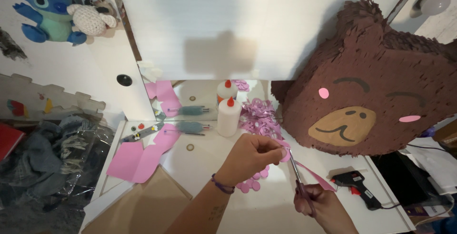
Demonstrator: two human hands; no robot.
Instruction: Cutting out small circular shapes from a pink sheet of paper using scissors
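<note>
Closest to the camera, the person's right hand [320, 205] is wrapped around the handles of a pair of scissors [299, 180], whose blades point up and away toward the left hand. Just above, the left hand [254, 155], with a purple band at its wrist, pinches a small pink paper piece [284, 156] between thumb and fingertips, right at the scissor tips. A pink paper strip [316, 176] trails down to the right beneath the blades. Under the hands, cut pink paper circles [254, 180] lie on the white table [204, 160]. To the right rests a black glue gun [354, 182] with an orange trigger. To the left lie larger pink paper sheets [143, 158] over brown cardboard [147, 205]. Farther back stands a white glue bottle [229, 115] with a red cap, beside a heap of pink paper scraps [259, 117]. At the far right, a big brown fringed bear-face piñata [371, 81] leans against the wall.
</note>
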